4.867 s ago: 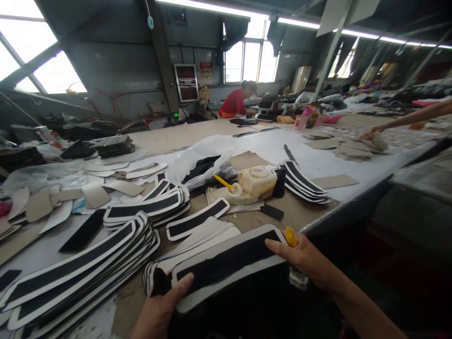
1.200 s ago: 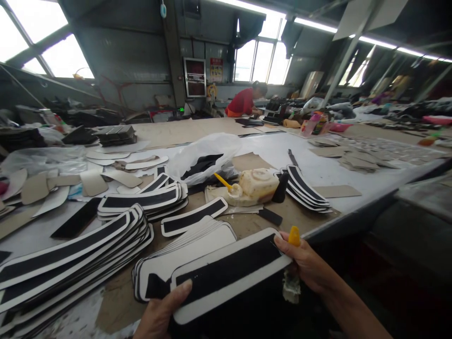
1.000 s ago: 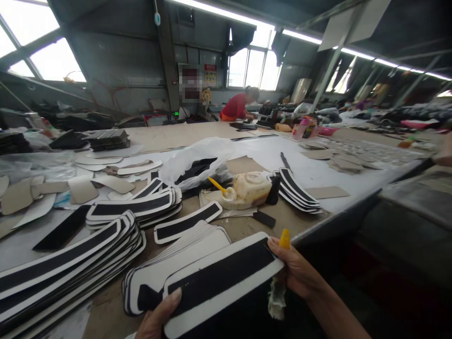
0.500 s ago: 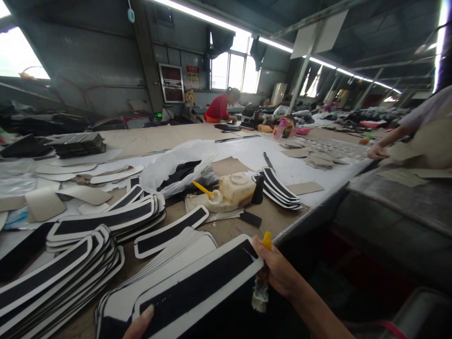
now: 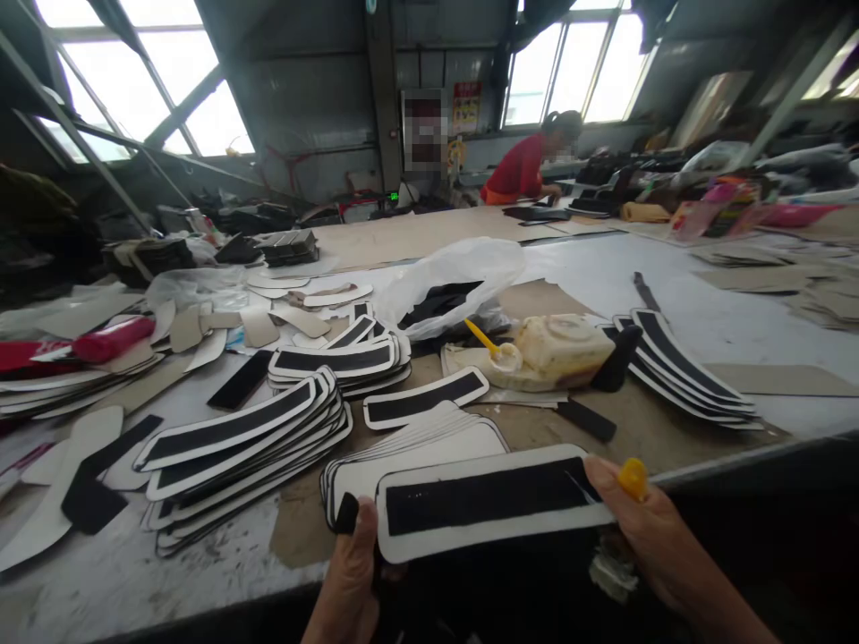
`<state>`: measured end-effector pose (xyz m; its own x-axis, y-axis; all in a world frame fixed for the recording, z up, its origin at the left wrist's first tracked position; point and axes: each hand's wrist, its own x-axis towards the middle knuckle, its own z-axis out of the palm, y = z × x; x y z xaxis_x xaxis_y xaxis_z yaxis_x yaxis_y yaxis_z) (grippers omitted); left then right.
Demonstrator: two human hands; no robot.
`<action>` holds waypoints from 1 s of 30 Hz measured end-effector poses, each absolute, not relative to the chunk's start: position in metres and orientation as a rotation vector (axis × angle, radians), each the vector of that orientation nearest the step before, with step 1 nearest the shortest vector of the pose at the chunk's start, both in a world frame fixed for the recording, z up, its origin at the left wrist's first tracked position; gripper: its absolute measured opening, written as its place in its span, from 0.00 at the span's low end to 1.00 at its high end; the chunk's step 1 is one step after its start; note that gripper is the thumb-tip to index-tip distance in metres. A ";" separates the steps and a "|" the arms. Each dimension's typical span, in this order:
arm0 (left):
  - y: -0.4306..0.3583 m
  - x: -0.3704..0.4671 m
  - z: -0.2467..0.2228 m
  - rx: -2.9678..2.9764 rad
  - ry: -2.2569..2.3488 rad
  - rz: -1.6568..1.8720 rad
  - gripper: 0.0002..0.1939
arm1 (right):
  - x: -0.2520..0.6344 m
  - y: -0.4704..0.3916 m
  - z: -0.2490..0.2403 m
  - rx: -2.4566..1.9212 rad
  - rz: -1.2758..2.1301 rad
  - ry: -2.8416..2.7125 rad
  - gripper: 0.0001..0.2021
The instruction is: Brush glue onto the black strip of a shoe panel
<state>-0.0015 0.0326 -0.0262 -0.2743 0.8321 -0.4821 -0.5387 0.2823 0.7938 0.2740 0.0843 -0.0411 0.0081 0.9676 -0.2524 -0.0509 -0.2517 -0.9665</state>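
A curved white piece with a black strip (image 5: 483,499) spans the space between my hands at the table's front edge. My right hand (image 5: 648,528) pinches its right end and also holds a yellow-handled brush (image 5: 632,478), bristles down. My left hand (image 5: 352,572) is closed at the piece's left end, with a small black bit at the thumb; whether it grips the white piece is unclear. Just behind lies a fanned stack of white pieces (image 5: 416,447). A glue-stained plastic container (image 5: 564,349) stands beyond, a yellow stick (image 5: 480,338) leaning at its opening.
Stacks of black-striped pieces lie left (image 5: 234,429) and right (image 5: 684,367). A clear plastic bag (image 5: 463,268) with black material sits behind the container. A red cylinder-like object (image 5: 114,340) is at far left. A person in red (image 5: 520,170) bends over the far table.
The view has swung left. The held piece now lies more level, and my left hand shows more fully with a black bit at its thumb. The right hand still holds piece and brush.
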 end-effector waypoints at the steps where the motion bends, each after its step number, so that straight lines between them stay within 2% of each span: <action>1: 0.033 -0.001 -0.024 0.325 1.287 1.358 0.26 | 0.273 0.083 -0.039 -1.383 1.372 -1.035 0.14; 6: 0.038 0.003 -0.012 0.387 1.338 1.283 0.34 | 0.264 0.079 -0.028 -1.400 1.257 -1.089 0.12; 13: 0.036 0.004 -0.010 0.276 1.225 1.333 0.40 | 0.260 0.080 -0.031 -1.377 1.309 -1.008 0.11; 19: 0.029 0.002 -0.012 0.164 1.219 1.229 0.35 | 0.263 0.082 -0.035 -1.393 1.412 -0.846 0.15; 23: 0.031 0.007 -0.010 0.136 1.178 1.283 0.35 | 0.262 0.085 -0.033 -1.365 1.457 -0.722 0.19; 27: 0.037 0.009 -0.012 0.205 1.443 1.226 0.33 | 0.262 0.085 -0.028 -1.351 1.418 -0.752 0.20; 30: 0.039 0.006 -0.015 0.352 1.619 1.148 0.29 | 0.266 0.083 -0.023 -1.334 1.255 -0.907 0.19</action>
